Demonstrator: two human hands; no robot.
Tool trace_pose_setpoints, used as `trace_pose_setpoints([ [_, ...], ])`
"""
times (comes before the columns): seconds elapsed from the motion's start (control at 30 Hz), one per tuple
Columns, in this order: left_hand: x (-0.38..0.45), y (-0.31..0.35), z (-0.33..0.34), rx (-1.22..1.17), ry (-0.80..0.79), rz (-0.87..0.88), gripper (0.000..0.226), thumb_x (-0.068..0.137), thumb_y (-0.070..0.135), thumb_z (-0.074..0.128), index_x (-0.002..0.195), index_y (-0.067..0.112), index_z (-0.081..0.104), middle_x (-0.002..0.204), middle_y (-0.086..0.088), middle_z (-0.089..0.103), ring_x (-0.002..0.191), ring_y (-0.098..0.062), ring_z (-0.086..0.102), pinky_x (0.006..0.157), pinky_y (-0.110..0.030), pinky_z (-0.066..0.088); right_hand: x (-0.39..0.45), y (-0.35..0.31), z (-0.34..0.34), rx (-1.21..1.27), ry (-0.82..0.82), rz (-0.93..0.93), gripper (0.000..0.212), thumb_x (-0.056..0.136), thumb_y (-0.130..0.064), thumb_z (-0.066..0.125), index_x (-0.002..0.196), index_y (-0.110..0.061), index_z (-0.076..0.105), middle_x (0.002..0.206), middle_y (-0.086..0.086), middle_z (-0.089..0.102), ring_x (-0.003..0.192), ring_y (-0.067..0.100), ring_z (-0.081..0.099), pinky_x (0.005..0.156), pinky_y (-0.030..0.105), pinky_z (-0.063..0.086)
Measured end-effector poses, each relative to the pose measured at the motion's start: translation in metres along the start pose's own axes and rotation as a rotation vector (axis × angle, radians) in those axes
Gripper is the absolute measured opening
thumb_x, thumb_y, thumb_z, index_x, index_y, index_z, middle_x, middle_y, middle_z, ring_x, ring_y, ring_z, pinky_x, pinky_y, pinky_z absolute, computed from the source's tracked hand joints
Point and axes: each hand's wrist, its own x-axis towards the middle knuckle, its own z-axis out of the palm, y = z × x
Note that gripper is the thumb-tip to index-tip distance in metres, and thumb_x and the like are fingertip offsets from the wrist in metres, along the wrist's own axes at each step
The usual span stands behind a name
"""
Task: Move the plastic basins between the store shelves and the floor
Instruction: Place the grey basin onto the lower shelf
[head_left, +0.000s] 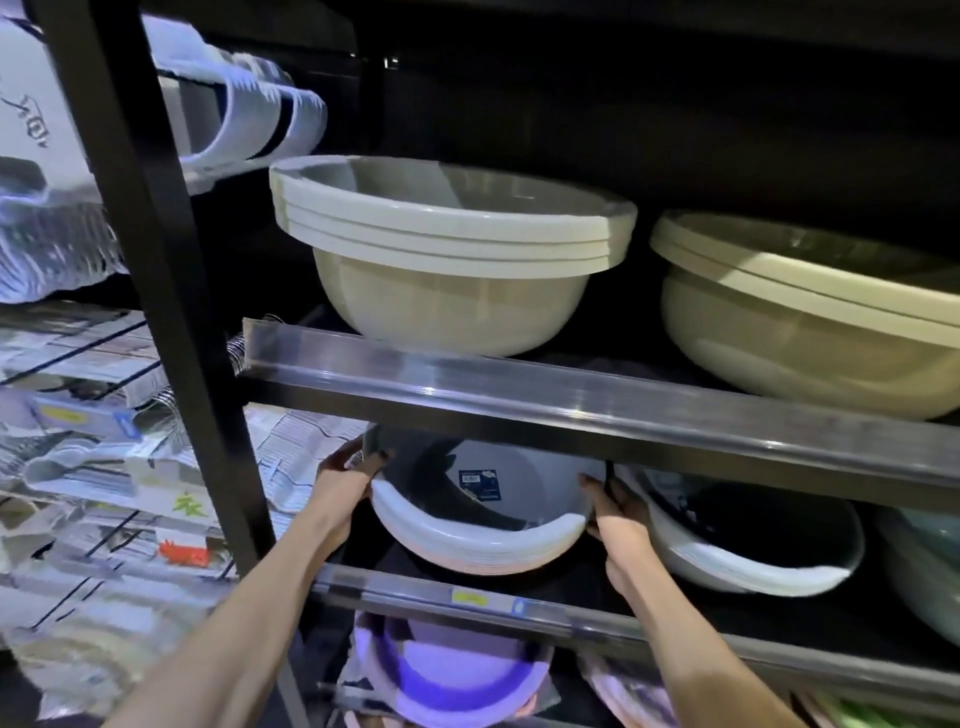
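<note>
Head view, hands gripping labelled basins

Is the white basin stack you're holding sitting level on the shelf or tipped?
Tipped. The white basin stack leans with its opening toward the camera, sticker visible inside, left hand and right hand on opposite rims.

On the upper shelf, a nested stack of basins sits toward the left end, a second stack to its right, near but apart. On the middle shelf below, a tilted stack of basins sits at the front edge between the left hand and right hand, each on its rim. Another stack lies just beside it on the right. Below, more basins sit under the middle shelf's front edge. Left of the upright post, a neighbouring rack holds packaged goods.
</note>
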Motion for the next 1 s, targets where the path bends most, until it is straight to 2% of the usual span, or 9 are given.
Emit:
trace_pose_setpoints([
  [0.17,0.002,-0.001,-0.007,-0.017,-0.040,-0.035,0.034,0.077,0.024,0.086,0.110,0.024,0.078,0.101,-0.015,0.080,0.096,-0.032,0.076,0.089,-0.040,0.058,0.002,-0.002,0.000,-0.067,-0.028,0.018,0.011,0.089,-0.026,0.071,0.099,-0.026,0.068,0.110,0.015,0.072,0.098,0.033,0.068,0.084,0.049,0.056],
  [0.23,-0.003,0.003,-0.008,0.046,-0.051,-0.038,0.042,0.075,0.038,0.086,0.113,0.025,0.075,0.099,-0.008,0.081,0.092,-0.027,0.075,0.085,-0.040,0.059,-0.002,-0.005,-0.004,-0.079,-0.079,0.022,0.024,0.092,-0.030,0.067,0.114,-0.023,0.066,0.116,0.011,0.071,0.106,0.030,0.066,0.084,0.044,0.057],
  [0.3,-0.019,0.003,-0.013,0.188,-0.077,0.003,0.054,0.066,0.059,0.084,0.109,0.028,0.075,0.090,0.003,0.081,0.081,-0.018,0.073,0.067,-0.028,0.058,-0.011,-0.006,-0.014,-0.117,-0.131,0.001,0.035,0.094,-0.029,0.063,0.128,-0.019,0.062,0.119,0.005,0.070,0.110,0.026,0.065,0.082,0.037,0.054],
  [0.37,-0.040,-0.007,-0.021,0.344,-0.124,0.087,0.072,0.055,0.072,0.083,0.111,0.028,0.070,0.103,0.009,0.079,0.094,-0.008,0.072,0.075,-0.022,0.054,-0.025,0.001,-0.029,-0.208,-0.200,-0.064,0.039,0.092,-0.031,0.067,0.129,-0.020,0.062,0.117,-0.004,0.072,0.112,0.018,0.064,0.084,0.030,0.049],
  [0.43,-0.059,-0.020,-0.029,0.451,-0.206,0.159,0.081,0.055,0.070,0.085,0.122,0.032,0.060,0.123,0.017,0.069,0.115,0.002,0.062,0.094,-0.023,0.048,-0.043,0.014,-0.041,-0.352,-0.254,-0.090,0.070,0.078,-0.052,0.076,0.137,-0.021,0.054,0.129,-0.010,0.063,0.117,0.011,0.060,0.093,0.027,0.044],
  [0.53,-0.078,-0.028,-0.026,0.587,-0.267,0.299,0.084,0.064,0.058,0.089,0.135,0.056,0.044,0.133,0.038,0.055,0.124,0.017,0.048,0.096,-0.016,0.041,-0.067,0.034,-0.035,-0.548,-0.257,-0.125,0.115,0.060,-0.066,0.080,0.153,-0.024,0.029,0.142,-0.011,0.044,0.130,0.006,0.043,0.105,0.029,0.037],
  [0.63,-0.085,-0.027,-0.016,0.626,-0.207,0.407,0.081,0.065,0.057,0.088,0.130,0.064,0.041,0.130,0.041,0.054,0.120,0.019,0.049,0.087,-0.013,0.043,-0.078,0.041,-0.016,-0.611,-0.209,-0.267,0.099,0.061,-0.062,0.081,0.145,-0.043,0.034,0.144,-0.027,0.044,0.133,-0.005,0.039,0.108,0.032,0.039],
  [0.8,-0.087,-0.025,-0.014,0.653,-0.185,0.428,0.075,0.067,0.055,0.088,0.128,0.059,0.044,0.126,0.041,0.056,0.116,0.019,0.051,0.081,-0.011,0.044,-0.077,0.044,-0.006,-0.644,-0.129,-0.252,0.104,0.065,-0.064,0.076,0.150,-0.025,0.030,0.151,-0.004,0.044,0.138,0.012,0.038,0.112,0.043,0.037],
  [1.0,-0.076,-0.025,-0.010,0.685,-0.166,0.366,0.062,0.064,0.058,0.087,0.112,0.058,0.047,0.114,0.029,0.062,0.107,0.020,0.053,0.081,-0.014,0.043,-0.067,0.040,-0.002,-0.688,-0.117,-0.254,0.059,0.067,-0.058,0.077,0.110,-0.027,0.050,0.112,-0.007,0.059,0.109,0.012,0.054,0.093,0.038,0.048],
])
